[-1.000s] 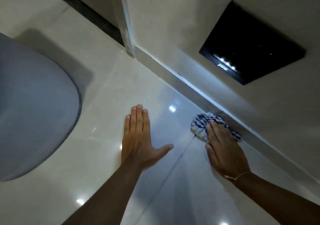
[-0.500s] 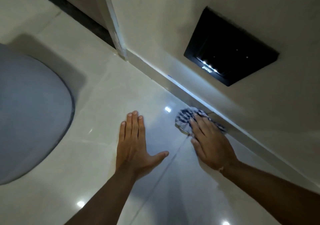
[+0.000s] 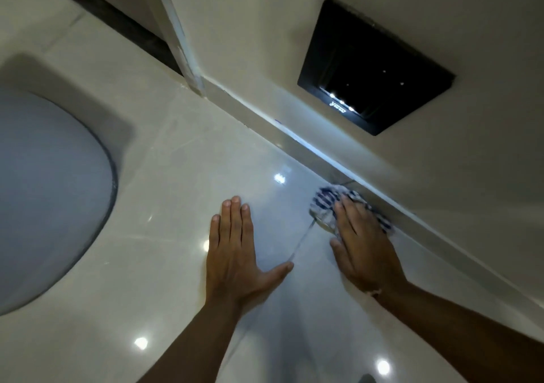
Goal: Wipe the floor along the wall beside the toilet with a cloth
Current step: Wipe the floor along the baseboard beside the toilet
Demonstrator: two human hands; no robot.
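Note:
A blue-and-white checked cloth (image 3: 323,203) lies bunched on the glossy cream floor tiles (image 3: 182,176), right against the skirting (image 3: 347,176) at the foot of the wall. My right hand (image 3: 362,241) presses flat on top of the cloth, fingers pointing up-left along the wall, and hides most of it. My left hand (image 3: 232,250) rests palm-down on the tile to the left, fingers together and thumb spread, holding nothing. The grey-white toilet (image 3: 44,194) bulges in at the far left.
A black square panel (image 3: 374,73) is set into the cream wall above the cloth. A white door frame post (image 3: 179,38) meets the floor at the wall's corner, with a dark threshold strip behind it. A tile joint runs between my hands.
My right hand has slid the cloth a short way along the skirting towards the corner. My left hand stays planted on the tile.

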